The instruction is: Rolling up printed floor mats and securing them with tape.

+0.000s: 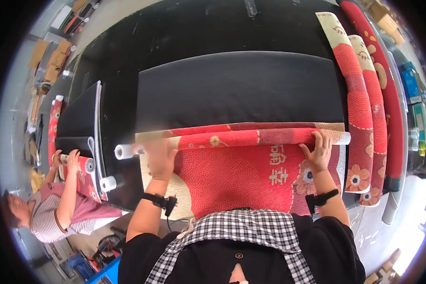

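Note:
A red patterned mat [232,175] with cream and flowered parts lies in front of me, its near edge against my checked apron. Across its far part runs a partly rolled section [241,138] of the mat, with a white tube [123,151] sticking out at the left. My right hand [320,150] grips the roll near its right end, fingers bent over it and thumb on the near side. At the roll's left end, my left hand [160,160] is smeared by motion, so its fingers cannot be made out.
Beyond the roll lies a dark grey sheet [241,87] on the black table [199,35]. Several long rolled mats [357,94] line the right side. At left a co-worker [57,203] handles another patterned roll [87,165], beside a white roll [108,183] and folded dark sheets [80,116].

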### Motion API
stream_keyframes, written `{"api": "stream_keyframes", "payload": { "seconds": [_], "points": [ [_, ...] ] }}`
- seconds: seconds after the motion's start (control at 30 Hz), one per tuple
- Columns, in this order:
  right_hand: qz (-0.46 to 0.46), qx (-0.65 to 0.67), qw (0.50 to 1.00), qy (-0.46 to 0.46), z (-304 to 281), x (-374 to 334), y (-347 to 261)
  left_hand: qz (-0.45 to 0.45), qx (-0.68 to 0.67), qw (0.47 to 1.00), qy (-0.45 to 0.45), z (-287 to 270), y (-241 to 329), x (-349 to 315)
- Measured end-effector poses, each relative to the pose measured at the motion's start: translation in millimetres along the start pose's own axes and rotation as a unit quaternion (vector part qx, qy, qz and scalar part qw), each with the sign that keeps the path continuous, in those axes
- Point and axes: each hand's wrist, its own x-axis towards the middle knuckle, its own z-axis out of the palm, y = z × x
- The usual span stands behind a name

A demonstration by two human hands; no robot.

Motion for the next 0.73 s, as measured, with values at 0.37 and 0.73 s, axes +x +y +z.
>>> {"api": "stream_keyframes", "payload": {
  "seconds": [0.37, 0.73],
  "points": [
    [0.066, 0.016, 0.989, -0.130, 53.1, 106.5, 29.6, -0.145, -0.002, 0.979, -0.144, 56.5, -56.8, 123.7],
    [0.038, 0.018, 0.988, -0.145, 51.0, 127.2, 14.1, 0.039, -0.048, 0.997, -0.042, 40.5, -54.5, 136.8]
  ]
}}
